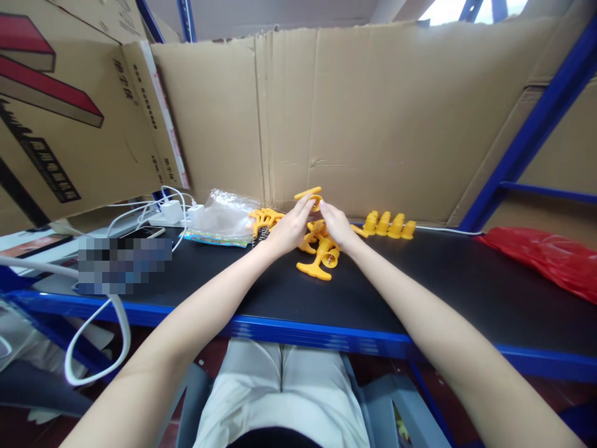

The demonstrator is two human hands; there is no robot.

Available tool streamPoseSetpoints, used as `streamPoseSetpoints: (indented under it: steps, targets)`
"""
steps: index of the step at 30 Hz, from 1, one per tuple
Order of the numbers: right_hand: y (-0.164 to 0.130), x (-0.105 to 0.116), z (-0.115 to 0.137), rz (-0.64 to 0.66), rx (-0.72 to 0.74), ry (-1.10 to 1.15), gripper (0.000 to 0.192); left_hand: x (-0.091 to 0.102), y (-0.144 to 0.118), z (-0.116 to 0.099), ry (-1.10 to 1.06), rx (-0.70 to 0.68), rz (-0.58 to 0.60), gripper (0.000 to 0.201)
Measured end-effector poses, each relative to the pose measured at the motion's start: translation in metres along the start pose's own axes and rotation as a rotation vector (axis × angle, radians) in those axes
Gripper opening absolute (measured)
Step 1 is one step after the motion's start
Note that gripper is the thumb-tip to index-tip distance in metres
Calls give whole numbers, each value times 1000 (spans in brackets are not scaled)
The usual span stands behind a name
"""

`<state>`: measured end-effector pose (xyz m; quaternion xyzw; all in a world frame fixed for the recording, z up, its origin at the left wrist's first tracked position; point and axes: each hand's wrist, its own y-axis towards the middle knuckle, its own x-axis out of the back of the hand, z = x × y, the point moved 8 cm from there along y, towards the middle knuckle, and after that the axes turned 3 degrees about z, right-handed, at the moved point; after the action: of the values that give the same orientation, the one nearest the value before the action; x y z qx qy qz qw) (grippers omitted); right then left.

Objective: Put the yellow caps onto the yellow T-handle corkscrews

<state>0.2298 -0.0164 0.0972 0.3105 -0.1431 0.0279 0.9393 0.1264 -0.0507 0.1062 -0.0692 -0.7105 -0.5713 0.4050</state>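
The yellow piece [308, 193] under handling is located above the bench [289, 305], at its middle and toward the rear. It shows a bar-like handle at the top and a rounded rim just below. Both hands are engaged with it: the left hand [295, 228] and the right hand [339, 228] come together, fingertips closed on the piece around its rim. The exact placing of each finger is partly hidden.

Directly below and between the hands lies a loose pile of yellow parts [308, 243]. At its near side, a T-shaped handle [314, 270] points toward the person, with a yellow cup [330, 257] lying on its side just beside it, open end facing the person.

Left of the left hand sits a cluster of yellow handles [263, 218], with a dark chain [262, 235] at its lower edge. Next to this cluster lies a clear plastic bag [224, 214] with a coloured lower edge. Farther left are white adapters [171, 212] with cables; a patch in front of them is pixelated and cannot be read.

Right of the right hand, yellow cup-shaped parts [394, 226] stand upright in a row. A red plastic bag [543, 255] lies at the far right. A cardboard panel [373, 124] stands behind the bench.
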Motion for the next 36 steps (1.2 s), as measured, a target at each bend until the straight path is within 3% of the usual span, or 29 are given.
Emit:
streamPoseSetpoints:
  steps: [5,10,16,20,25,30,36]
  targets:
    - [-6,-6,-14,-23,-245,325,50,-10,-7,-7,78,-74,60,57]
    - [-10,-8,-18,-18,-340,522,31,-2,-9,-14,69,-99,53,56]
    - [-10,-7,-17,-6,-377,468,9,20,-10,10,219,113,-6,47]
    - [-9,-10,-11,59,-342,466,13,20,-13,24,310,163,54,42]
    - [-8,-9,-3,92,-328,541,19,28,-15,36,345,290,-21,37]
    - [-5,-3,-1,170,-256,325,29,25,-22,47,308,459,98,43]
    - [-5,6,8,236,24,-287,34,20,-25,45,335,476,182,42]
